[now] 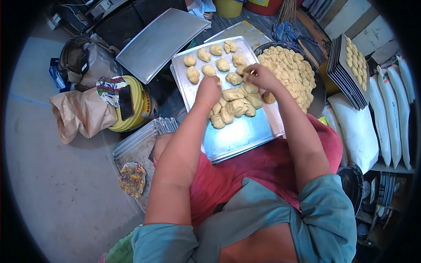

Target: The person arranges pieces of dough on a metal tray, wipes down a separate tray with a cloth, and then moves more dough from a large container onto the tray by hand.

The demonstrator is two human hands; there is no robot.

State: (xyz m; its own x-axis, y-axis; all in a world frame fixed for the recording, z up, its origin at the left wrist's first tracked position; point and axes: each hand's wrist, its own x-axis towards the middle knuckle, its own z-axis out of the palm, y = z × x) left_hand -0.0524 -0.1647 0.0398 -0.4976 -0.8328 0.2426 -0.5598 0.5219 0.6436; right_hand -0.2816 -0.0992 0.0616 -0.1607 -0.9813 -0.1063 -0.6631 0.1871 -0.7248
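Note:
A metal baking tray (250, 131) lies before me over my lap, atop other trays. Spaced-out lumps of yellowish dough (222, 64) cover its far part, and a crowded pile of dough pieces (235, 105) sits nearer me. Over the tray's left side, my left hand (209, 88) has its fingers closed around a dough piece, mostly hidden by the hand. My right hand (262, 77) is slightly blurred above the right edge, its fingers curled. Its fingertips are beside a dough lump (241, 69); whether they grip it is unclear.
A round dark pan (319, 88) heaped with flattened dough pieces (286, 75) stands at right. Beyond it, stacked trays (342, 75) rest on white sacks (355, 131). At left are a tilted tray (161, 42), a yellow lidded bucket (139, 108) and a paper bag (84, 115).

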